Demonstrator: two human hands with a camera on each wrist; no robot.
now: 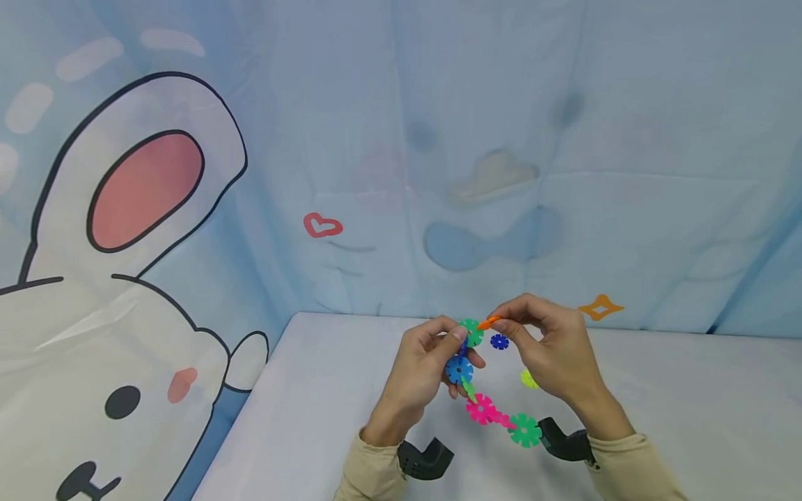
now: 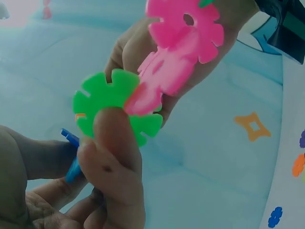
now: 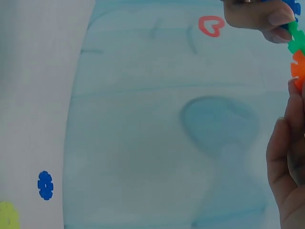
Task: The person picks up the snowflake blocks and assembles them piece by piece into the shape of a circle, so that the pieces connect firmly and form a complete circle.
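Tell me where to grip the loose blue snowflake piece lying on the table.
Pinch the blue piece by its notched rim from above, fingers on opposite edges: it lies flat on the table, apart from the yellow piece, beneath the right hand.

White table (image 1: 326,390) in front of pale blue cartoon backdrop (image 1: 438,104). Backdrop print: big white rabbit (image 1: 94,348) with pink inner ear at left, red heart (image 1: 322,225) near centre, orange star (image 1: 600,307) at right, faint blue cloud shape (image 1: 489,243) between them. Loose on table, apart from each other: dark blue disc (image 1: 499,342), yellow-green disc (image 1: 528,379). Left wrist view: more loose discs at right edge, blue (image 2: 275,217) and orange (image 2: 299,165), partly cut off.
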